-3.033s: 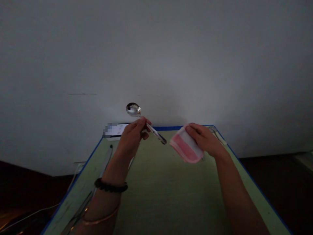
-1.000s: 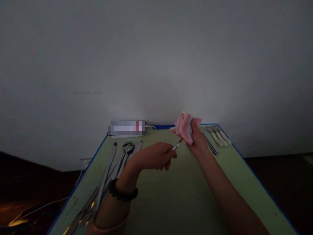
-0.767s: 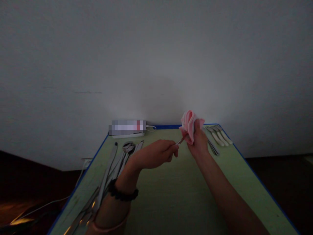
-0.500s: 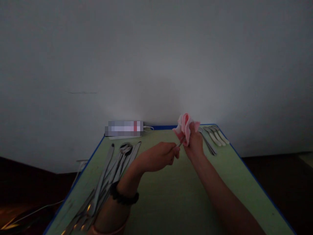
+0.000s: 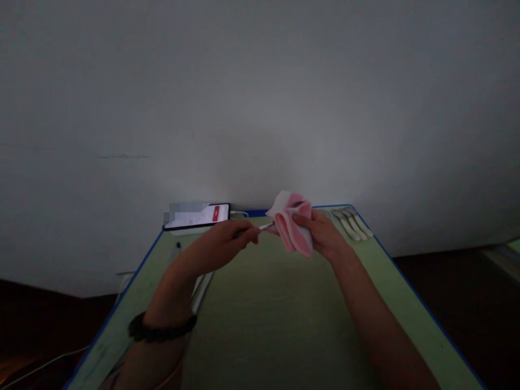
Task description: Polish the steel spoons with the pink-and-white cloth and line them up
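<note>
My left hand (image 5: 229, 238) pinches the end of a slender metal piece of cutlery (image 5: 265, 226) whose far end goes into the folds of a cloth, so its kind is hidden. The pink and white cloth (image 5: 293, 230) is bunched in my right hand (image 5: 325, 233), thumb pressed on its near side, fingers wrapped round it. Both hands are raised over the far half of the table. Partly covered by my left forearm lies a group of metal cutlery (image 5: 201, 292).
A lit phone (image 5: 197, 216) with a white cable (image 5: 240, 213) leans at the table's back left. Several forks with pale handles (image 5: 352, 223) lie at the back right. The green table (image 5: 284, 319) has a blue edge and stands against a grey wall (image 5: 260, 97).
Both hands have shifted left. The cloth has turned and spread lower over the cutlery, which now lies nearly level. My left forearm now hides most of the cutlery on the left.
</note>
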The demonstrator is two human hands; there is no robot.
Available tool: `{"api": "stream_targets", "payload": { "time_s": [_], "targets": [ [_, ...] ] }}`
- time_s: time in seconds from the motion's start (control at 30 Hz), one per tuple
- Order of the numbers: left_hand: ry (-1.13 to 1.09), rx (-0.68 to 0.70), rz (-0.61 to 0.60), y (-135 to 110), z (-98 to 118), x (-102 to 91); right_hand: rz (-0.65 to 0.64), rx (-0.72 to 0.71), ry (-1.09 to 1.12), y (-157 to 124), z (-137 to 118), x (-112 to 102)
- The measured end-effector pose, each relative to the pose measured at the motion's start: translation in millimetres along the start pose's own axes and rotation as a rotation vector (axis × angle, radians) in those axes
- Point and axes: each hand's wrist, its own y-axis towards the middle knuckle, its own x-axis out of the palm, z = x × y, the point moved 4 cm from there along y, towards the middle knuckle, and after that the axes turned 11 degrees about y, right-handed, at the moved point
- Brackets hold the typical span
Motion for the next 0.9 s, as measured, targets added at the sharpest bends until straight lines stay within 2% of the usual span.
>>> {"api": "stream_targets", "payload": {
  "time_s": [0.07, 0.2, 0.37, 0.47, 0.57, 0.7, 0.8, 0.9],
  "targets": [
    [0.024, -0.021, 0.046, -5, -6, -8.8, -0.071, -0.007, -0.262, -8, -14, -7],
    [-0.007, 0.031, -0.029, -14, -1, -14.1, -0.359, -0.002, -0.665, -25, -34, -1],
    [0.015, 0.138, -0.083, -20, 19, -17.2, -0.652, 0.043, -0.858, -41, -44, 25],
    [0.090, 0.164, -0.113, -21, 29, -14.1, -0.766, 0.071, -0.945, -47, -42, 36],
    [0.159, 0.190, -0.160, -18, 36, -3.6, -0.788, 0.051, -1.044, -48, -37, 42],
    [0.222, 0.198, -0.157, -12, 36, 9.8, -0.717, -0.005, -1.148, -44, -29, 45],
    [0.188, 0.208, -0.163, -10, 33, 11.4, -0.625, -0.023, -1.102, -40, -30, 43],
    [0.150, 0.179, -0.153, -11, 28, 3.4, -0.502, -0.004, -0.962, -34, -33, 34]
  ]
}}
